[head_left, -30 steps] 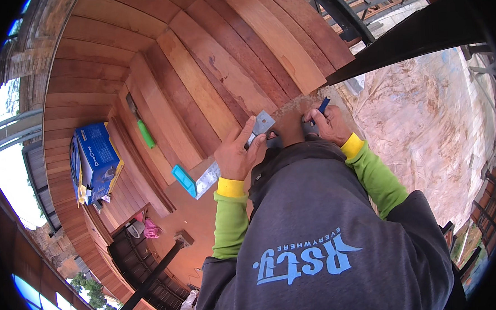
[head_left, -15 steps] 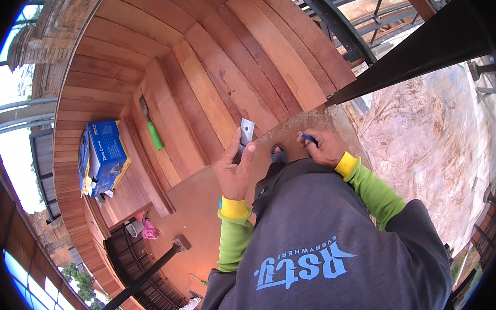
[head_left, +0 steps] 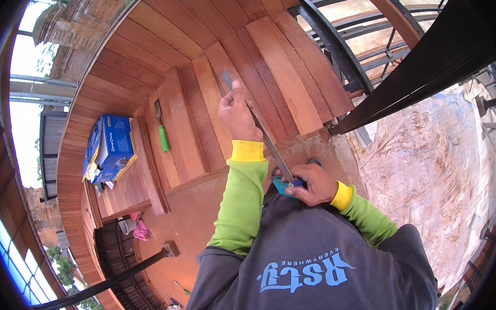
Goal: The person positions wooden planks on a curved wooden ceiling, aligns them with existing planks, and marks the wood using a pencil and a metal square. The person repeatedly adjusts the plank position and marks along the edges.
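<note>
Beside smooth-faced planks (head_left: 291, 68), left grip (head_left: 238, 115) and right grip (head_left: 317, 184) clasp a slender metal strip (head_left: 272, 148).

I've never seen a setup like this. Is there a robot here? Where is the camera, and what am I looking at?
There's no robot: these are a person's own bare hands. The camera is worn on the person's head and looks down, so their grey shirt fills the lower middle. Its wide fisheye lens bends straight edges and leaves the dark, rounded border.

The left hand grips a metal strip near its far end. The right hand holds the near end, by a teal handle, along with a small blue thing mostly hidden by the fingers.

Beyond the hands are reddish wooden boards. A tool with a green handle lies on them, and farther left stands a blue box.
</note>
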Demonstrator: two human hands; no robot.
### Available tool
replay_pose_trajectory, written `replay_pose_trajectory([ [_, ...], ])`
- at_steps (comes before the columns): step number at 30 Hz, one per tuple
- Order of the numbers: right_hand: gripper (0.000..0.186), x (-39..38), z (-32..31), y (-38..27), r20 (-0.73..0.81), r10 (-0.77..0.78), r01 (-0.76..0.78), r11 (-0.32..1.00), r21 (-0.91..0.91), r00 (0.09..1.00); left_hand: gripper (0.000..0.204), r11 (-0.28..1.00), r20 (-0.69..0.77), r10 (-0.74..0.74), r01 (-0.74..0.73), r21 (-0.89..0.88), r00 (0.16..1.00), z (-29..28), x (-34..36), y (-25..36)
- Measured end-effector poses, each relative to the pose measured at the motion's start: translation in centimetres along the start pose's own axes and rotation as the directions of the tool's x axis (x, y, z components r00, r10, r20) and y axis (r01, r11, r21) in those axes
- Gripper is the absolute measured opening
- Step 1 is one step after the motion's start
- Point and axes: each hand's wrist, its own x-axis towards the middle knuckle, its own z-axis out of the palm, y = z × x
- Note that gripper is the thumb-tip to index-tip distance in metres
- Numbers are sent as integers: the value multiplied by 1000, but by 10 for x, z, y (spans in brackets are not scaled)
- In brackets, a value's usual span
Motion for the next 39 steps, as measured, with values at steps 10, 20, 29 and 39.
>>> replay_pose_trajectory([
  [10, 26, -53, -31, 18, -352, 491, -346, 848, 401, 797, 54, 968, 95, 6, -30, 250, 995, 15, -18, -67],
  [20, 22, -4, -98, 60, -493, 653, -58, 634, 771, 574, 60, 184, 395, 450, -516, 836, 801, -80, -64, -97],
  [29, 29, -14, -103, 123, -514, 705, -158, 651, 743, 489, 73, 79, 286, 355, -333, 939, 890, -88, -57, -84],
  [39, 22, -30, -98, 144, -435, 711, 81, 474, 877, 552, 67, 126, 155, 298, -200, 972, 942, -87, -47, -77],
])
